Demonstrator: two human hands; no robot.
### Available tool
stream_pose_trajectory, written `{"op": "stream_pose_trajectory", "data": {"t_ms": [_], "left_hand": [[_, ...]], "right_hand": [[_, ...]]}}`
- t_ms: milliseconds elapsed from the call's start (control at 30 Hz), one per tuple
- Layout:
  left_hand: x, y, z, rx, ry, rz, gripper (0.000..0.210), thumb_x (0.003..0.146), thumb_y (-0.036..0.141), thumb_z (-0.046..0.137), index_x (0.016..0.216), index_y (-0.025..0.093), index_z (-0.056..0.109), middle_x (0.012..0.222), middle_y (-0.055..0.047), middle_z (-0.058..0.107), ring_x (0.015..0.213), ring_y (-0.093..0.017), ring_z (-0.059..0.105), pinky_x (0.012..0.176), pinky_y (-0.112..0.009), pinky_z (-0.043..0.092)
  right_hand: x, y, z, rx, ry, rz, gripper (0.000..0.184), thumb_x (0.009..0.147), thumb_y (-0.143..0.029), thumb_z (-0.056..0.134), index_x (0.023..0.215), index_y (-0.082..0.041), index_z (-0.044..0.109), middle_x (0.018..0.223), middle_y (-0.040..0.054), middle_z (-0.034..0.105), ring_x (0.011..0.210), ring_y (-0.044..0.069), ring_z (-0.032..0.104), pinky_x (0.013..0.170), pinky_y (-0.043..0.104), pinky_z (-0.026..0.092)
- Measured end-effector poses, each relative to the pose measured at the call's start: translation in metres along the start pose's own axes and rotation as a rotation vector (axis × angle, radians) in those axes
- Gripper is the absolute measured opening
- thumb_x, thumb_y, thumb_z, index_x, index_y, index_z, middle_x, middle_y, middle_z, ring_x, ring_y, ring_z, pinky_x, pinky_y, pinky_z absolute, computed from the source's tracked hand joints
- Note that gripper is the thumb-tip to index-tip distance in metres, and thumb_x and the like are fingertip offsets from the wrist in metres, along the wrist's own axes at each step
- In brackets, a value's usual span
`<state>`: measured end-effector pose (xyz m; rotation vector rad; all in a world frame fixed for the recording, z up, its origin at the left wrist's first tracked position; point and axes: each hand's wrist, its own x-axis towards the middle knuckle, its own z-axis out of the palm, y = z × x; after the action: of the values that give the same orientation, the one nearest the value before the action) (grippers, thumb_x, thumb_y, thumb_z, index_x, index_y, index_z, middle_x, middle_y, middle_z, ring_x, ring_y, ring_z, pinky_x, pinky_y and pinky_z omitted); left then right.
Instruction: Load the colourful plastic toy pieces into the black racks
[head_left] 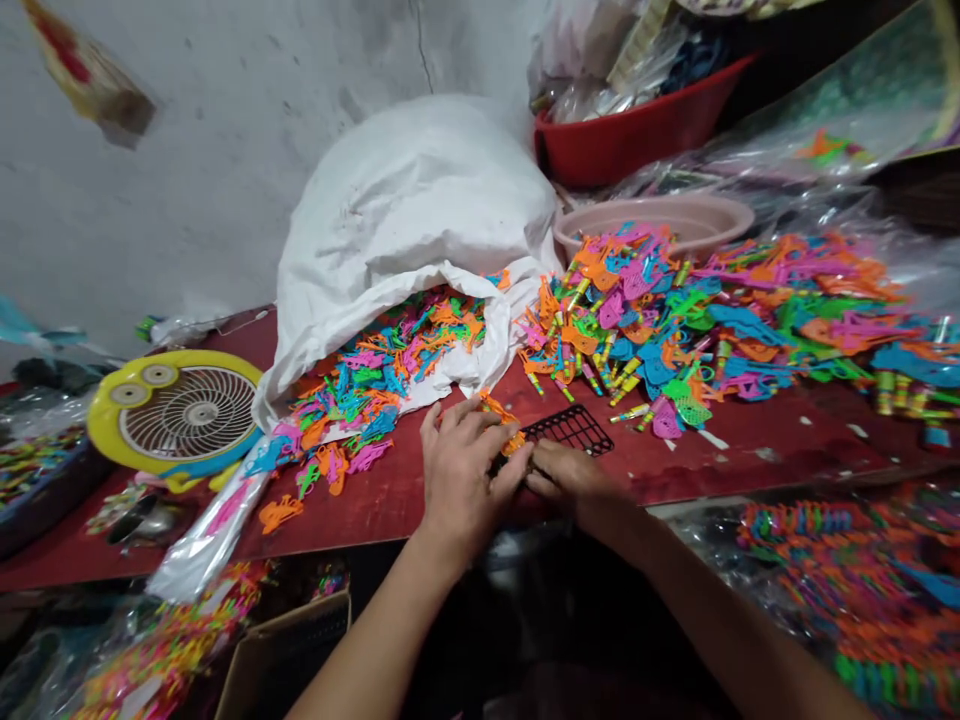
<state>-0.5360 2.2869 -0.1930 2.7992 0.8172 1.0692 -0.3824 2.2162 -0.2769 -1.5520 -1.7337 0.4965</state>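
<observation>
Fingers point(474, 427) of left hand point(461, 475) on orange plastic point(514, 443), right hand point(576, 482) bunched at black rack point(573, 428), both grips unclear

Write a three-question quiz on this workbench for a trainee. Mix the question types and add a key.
1. Multiple choice: which item stands left of the white sack in the picture?
A) pink basin
B) yellow fan
C) red tub

2. True or false: the white sack is closed tight, so nothing inside it shows.

3. Fill in the blank: the left hand and right hand are next to a plastic grid coloured ____.

Key:
1. B
2. False; the sack's mouth gapes and colourful plastic pieces show in it.
3. Black
</observation>
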Motion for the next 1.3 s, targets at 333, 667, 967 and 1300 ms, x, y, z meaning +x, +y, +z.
{"op": "stream_pose_trajectory", "data": {"t_ms": [333,667,967,1300], "left_hand": [[0.002,0.007,-0.005,0.029,-0.120,-0.054,0.018,0.088,0.038,0.062,0.098,0.027,0.072,0.094,-0.002,0.073,0.093,-0.020,0.063,0.103,-0.045,0.033],[0.001,-0.010,-0.019,-0.045,-0.199,-0.039,0.019,0.088,0.033,0.063,0.102,0.024,0.072,0.094,-0.003,0.073,0.090,-0.017,0.064,0.098,-0.039,0.038],[0.000,-0.024,-0.033,-0.065,-0.246,-0.027,0.019,0.087,0.029,0.061,0.102,0.024,0.072,0.095,-0.003,0.072,0.091,-0.018,0.064,0.090,-0.036,0.044],[-0.002,-0.029,-0.032,-0.086,-0.264,-0.019,0.020,0.089,0.029,0.060,0.106,0.024,0.071,0.102,-0.003,0.073,0.097,-0.018,0.064,0.093,-0.037,0.043]], "right_hand": [[0.004,0.019,-0.007,0.228,-0.096,-0.032,0.028,0.091,-0.039,0.050,0.073,-0.018,0.055,0.075,-0.0009,0.052,0.067,0.013,0.046,0.061,0.025,0.034],[-0.016,0.018,-0.008,0.144,0.130,0.138,0.025,0.089,-0.022,0.049,0.103,-0.020,0.070,0.092,0.0045,0.065,0.084,0.017,0.059,0.075,0.028,0.043],[-0.013,-0.011,0.018,-0.071,0.161,0.019,0.027,0.091,-0.018,0.044,0.103,-0.017,0.068,0.091,0.0068,0.063,0.081,0.018,0.059,0.074,0.028,0.041],[0.022,-0.020,0.042,-0.239,0.006,0.117,0.012,0.085,-0.022,0.052,0.085,-0.017,0.063,0.085,0.0053,0.062,0.072,0.016,0.053,0.061,0.028,0.026]]}}
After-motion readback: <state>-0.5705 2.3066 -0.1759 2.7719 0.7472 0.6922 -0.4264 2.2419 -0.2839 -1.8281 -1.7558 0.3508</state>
